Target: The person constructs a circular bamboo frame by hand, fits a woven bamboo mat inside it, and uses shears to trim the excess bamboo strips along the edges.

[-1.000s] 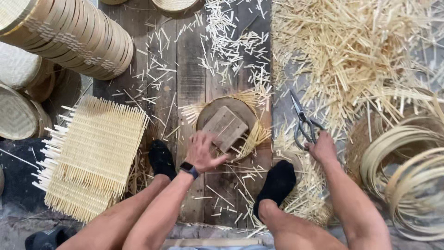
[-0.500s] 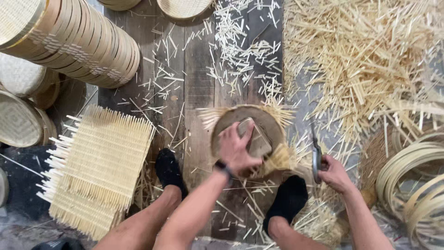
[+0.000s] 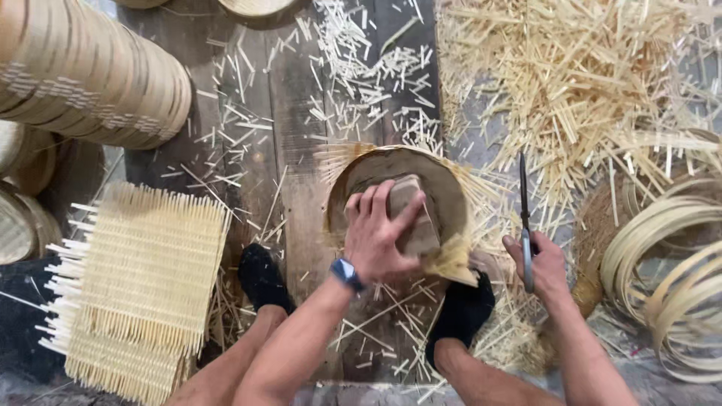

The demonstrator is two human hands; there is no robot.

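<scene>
Progress: round tray center frame, woven bamboo fringe untrimmed
Left hand: spread, pressing wooden block
Right hand: fist around scissors

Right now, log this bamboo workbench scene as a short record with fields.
left hand: left hand presses a wooden block down inside a round bamboo frame
right hand: right hand has its grip closed on scissors, blades pointing away
feet: black socks at either side of the frame
left side: woven bamboo mat, stacked round frames
right side: loose bamboo strips, coiled bamboo hoops
</scene>
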